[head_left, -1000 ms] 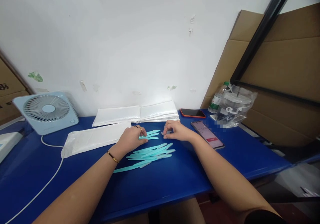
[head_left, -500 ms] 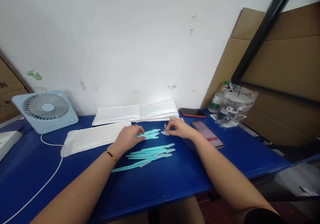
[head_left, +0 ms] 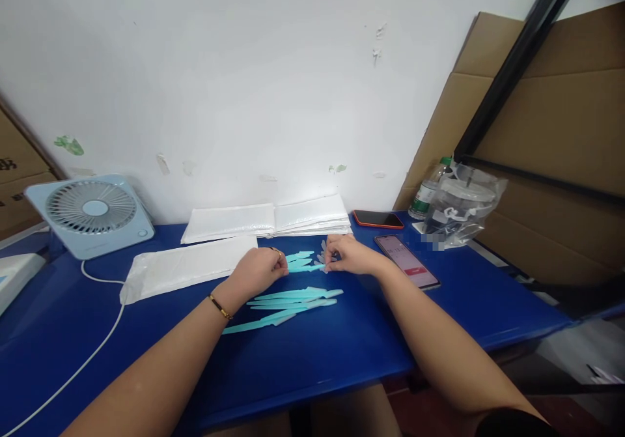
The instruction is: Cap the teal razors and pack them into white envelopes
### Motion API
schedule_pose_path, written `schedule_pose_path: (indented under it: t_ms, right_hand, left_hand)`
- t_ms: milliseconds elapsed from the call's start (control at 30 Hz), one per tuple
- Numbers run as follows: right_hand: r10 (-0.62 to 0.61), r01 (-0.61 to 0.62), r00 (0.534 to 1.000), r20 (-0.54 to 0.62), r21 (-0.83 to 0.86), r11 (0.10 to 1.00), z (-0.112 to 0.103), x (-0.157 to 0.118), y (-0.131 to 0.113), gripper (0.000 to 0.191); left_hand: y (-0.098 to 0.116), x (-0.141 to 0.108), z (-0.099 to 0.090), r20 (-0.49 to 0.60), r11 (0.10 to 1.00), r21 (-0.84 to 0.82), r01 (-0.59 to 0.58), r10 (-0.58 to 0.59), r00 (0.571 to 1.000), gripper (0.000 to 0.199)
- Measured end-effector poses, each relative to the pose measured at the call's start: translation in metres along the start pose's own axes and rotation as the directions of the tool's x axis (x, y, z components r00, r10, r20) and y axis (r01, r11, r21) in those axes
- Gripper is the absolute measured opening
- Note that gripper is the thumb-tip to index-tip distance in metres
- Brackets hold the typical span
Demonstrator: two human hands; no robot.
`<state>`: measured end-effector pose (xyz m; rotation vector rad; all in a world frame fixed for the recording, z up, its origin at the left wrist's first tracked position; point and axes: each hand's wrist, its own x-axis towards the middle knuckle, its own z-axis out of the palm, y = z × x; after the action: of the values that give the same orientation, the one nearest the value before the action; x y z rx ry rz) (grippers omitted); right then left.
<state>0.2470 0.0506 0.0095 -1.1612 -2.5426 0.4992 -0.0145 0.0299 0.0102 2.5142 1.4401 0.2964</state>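
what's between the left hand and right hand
In the head view, a turquoise stick spans the gap from the left hand to the right hand. Just beyond it lie other turquoise sticks and small translucent pieces.

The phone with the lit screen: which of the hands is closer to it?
Right. The right hand is just left of the phone; the left hand is farther left, holding a teal tool.

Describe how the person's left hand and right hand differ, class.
The left hand has a bracelet at its wrist; the right hand has none. The left hand pinches a teal tool at its left end; the right hand is at its right end, beside small translucent pieces. Both are at that same tool.
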Motion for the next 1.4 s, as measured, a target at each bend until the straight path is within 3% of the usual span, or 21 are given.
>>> schedule_pose_path:
  t_ms: [100, 167, 300, 367, 433, 533, 700, 800, 867, 1033, 1300, 1400]
  right_hand:
    - [0.097, -0.099, 0.988, -0.121, -0.012, 0.995, -0.002, 0.000, 0.006, 0.014]
    - [0.096, -0.096, 0.987, -0.131, 0.008, 0.995, -0.003, -0.001, 0.005, 0.015]
    - [0.002, 0.002, 0.998, -0.057, 0.075, 0.997, -0.001, -0.002, -0.010, 0.012]
    - [-0.026, 0.026, 1.000, -0.004, 0.084, 0.996, 0.002, -0.001, -0.017, 0.016]
    - [-0.050, 0.046, 0.997, 0.060, 0.076, 0.996, 0.005, 0.000, -0.023, 0.021]
    - [-0.080, 0.073, 0.990, 0.119, 0.061, 0.995, 0.009, 0.002, -0.026, 0.023]
    - [-0.069, 0.065, 0.995, 0.071, 0.050, 0.997, 0.007, 0.002, -0.026, 0.024]
    - [-0.077, 0.072, 0.991, 0.105, 0.054, 0.996, 0.008, 0.001, -0.027, 0.025]
    - [-0.086, 0.083, 0.991, 0.101, 0.041, 0.996, 0.011, 0.002, -0.027, 0.023]
    - [-0.031, 0.030, 0.999, -0.037, -0.047, 0.998, 0.021, 0.007, -0.027, 0.017]
    - [0.002, -0.002, 0.998, 0.056, 0.000, 1.000, 0.022, 0.008, -0.032, 0.012]
    - [0.047, -0.047, 0.999, 0.003, -0.031, 0.998, 0.016, 0.005, -0.021, 0.008]
  left_hand:
    - [-0.011, 0.000, -0.006, -0.069, 0.995, 0.039, 0.088, -0.085, 0.994, 0.018]
    - [-0.009, -0.003, -0.009, -0.073, 0.996, 0.025, 0.081, -0.079, 0.994, 0.023]
    - [0.008, -0.009, -0.009, 0.106, 0.997, -0.066, -0.044, 0.051, 0.993, 0.028]
    - [0.015, -0.011, -0.006, 0.201, 0.995, -0.090, -0.034, 0.051, 0.978, 0.024]
    - [0.019, -0.011, -0.002, 0.229, 0.996, -0.092, 0.012, 0.010, 0.973, 0.019]
    - [0.016, -0.007, 0.004, 0.201, 0.993, -0.101, 0.063, -0.042, 0.979, 0.018]
    - [0.008, -0.003, 0.004, 0.183, 0.980, -0.159, 0.116, -0.086, 0.979, 0.016]
    - [0.010, -0.004, 0.002, 0.188, 0.978, -0.174, 0.113, -0.080, 0.979, 0.016]
    - [0.012, -0.005, 0.002, 0.154, 0.984, -0.155, 0.094, -0.070, 0.986, 0.018]
    - [0.006, -0.004, 0.007, 0.033, 0.998, -0.032, 0.056, -0.055, 0.998, 0.018]
    - [0.001, 0.002, 0.009, 0.058, 0.999, -0.010, 0.052, -0.051, 0.997, 0.015]
    - [-0.002, 0.001, 0.004, 0.002, 0.995, 0.011, 0.098, -0.098, 0.995, 0.016]
